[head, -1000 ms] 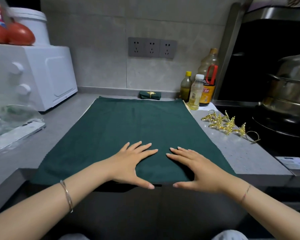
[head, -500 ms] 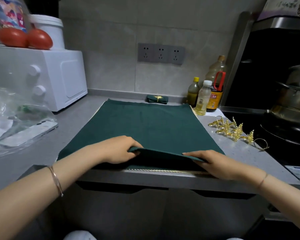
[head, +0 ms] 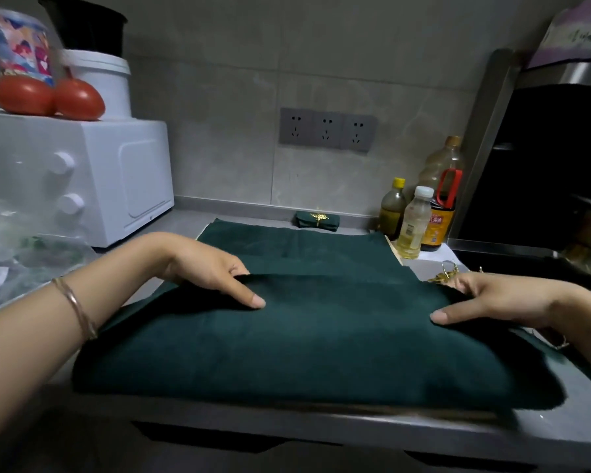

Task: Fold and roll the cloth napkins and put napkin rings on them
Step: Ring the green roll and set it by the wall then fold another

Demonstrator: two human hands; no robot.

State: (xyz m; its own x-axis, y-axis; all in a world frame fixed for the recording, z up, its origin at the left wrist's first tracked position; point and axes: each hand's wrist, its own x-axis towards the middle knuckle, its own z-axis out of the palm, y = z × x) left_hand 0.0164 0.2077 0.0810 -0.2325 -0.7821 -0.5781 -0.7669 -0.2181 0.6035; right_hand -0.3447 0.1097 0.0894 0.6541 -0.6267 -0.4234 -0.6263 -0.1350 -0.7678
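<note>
Grey kitchen countertop (head: 567,421) runs along a pale tiled wall, with a black cooking recess at the far right. White microwave oven (head: 82,179) stands at the left rear of the surface, and a crumpled clear plastic bag (head: 14,250) lies just in front of it.

The green napkin (head: 287,343) occupies the centre of the countertop. Its near portion is doubled over toward the wall, so that a folded layer lies over the flat back half, and its front reaches the counter edge.

Left hand (head: 212,268) pinches the raised fold at its left end, thumb on top and fingers tucked beneath the cloth. Right hand (head: 492,298) grips the same fold at its right end, thumb pressed on top and fingers curled over the edge.

Three bottles (head: 415,223) stand grouped at the right rear corner, just beside the napkin's back corner. A white bucket (head: 99,83) and two tomatoes (head: 79,99) sit on top of the oven. A triple socket plate (head: 326,129) is fixed to the wall.

One rolled napkin (head: 317,220), banded with a gold leaf ring, lies against the wall behind the flat one. Loose gold napkin rings (head: 444,276) lie on the counter just beyond the right hand, partly hidden by it. A thin bracelet (head: 75,308) circles the left wrist.
</note>
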